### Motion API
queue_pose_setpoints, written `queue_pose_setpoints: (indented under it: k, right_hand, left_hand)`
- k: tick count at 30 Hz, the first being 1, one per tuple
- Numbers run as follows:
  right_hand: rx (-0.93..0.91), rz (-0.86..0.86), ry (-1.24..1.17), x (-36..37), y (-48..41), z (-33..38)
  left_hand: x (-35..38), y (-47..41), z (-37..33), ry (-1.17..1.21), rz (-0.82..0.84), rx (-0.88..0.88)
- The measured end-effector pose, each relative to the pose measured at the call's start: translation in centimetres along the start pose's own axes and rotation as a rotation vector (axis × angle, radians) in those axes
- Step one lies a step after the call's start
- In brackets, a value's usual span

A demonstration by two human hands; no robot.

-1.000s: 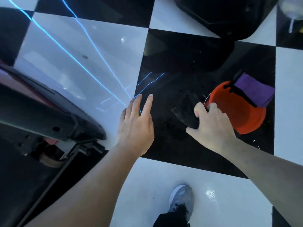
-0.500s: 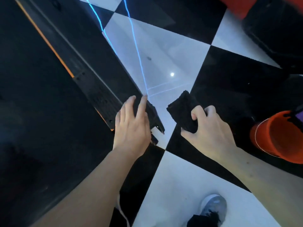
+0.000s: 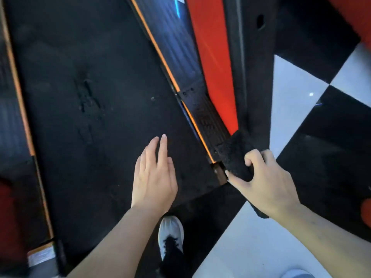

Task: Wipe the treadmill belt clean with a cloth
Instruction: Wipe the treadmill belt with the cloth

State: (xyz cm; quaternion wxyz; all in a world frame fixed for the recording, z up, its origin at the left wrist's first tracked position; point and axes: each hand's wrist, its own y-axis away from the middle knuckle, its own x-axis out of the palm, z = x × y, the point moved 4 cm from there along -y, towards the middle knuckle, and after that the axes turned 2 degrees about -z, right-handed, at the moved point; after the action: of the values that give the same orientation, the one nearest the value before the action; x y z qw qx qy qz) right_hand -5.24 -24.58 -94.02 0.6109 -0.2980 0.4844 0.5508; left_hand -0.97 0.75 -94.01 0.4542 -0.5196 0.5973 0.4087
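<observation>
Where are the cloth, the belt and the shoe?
cloth (image 3: 232,155): head view, its fuzzy upper part.
belt (image 3: 90,101): head view, its scuffed middle.
shoe (image 3: 170,226): head view, its white toe.

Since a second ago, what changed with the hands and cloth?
Both hands moved off the floor: left hand now open over the belt, right hand carrying the cloth to the right rail. Unchanged: right grips the cloth, left holds nothing.

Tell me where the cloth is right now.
In the head view, the cloth sits right of centre, held in the right hand by the near end of the side rail, just right of the belt.
</observation>
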Motion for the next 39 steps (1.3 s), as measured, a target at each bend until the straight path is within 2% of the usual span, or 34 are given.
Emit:
queue_pose_setpoints:
  k: [7, 13, 23, 29, 34, 36, 39]
  right_hand:
    - [-0.016, 0.039, 0.018, 3.4, -1.0, 6.8]
    - [-0.026, 0.086, 0.011, 5.9, -2.0, 9.5]
    - [-0.154, 0.169, 0.053, 11.1, -3.3, 10.2]
    - [-0.152, 0.19, 0.046, 12.8, -3.3, 9.5]
    - [-0.111, 0.184, -0.002, 13.9, -3.6, 9.6]
    - [-0.09, 0.17, -0.006, 15.0, -3.9, 9.7]
    - [-0.066, 0.137, -0.002, 16.7, -4.1, 9.9]
  left_hand:
    - [-1.5, 2.4, 10.8, -0.05, 0.073, -0.13]
    - [-1.7, 5.0, 16.4, -0.083, 0.087, -0.262]
    - [-0.3, 8.8, 19.9, -0.135, 0.103, -0.367]
    - [0.0, 11.8, 20.5, -0.105, 0.12, -0.463]
    - [1.3, 13.9, 21.0, -0.122, 0.136, -0.435]
    - [2.5, 14.5, 21.9, -0.081, 0.115, -0.5]
    - [5.3, 14.9, 22.6, 0.067, 0.063, -0.704]
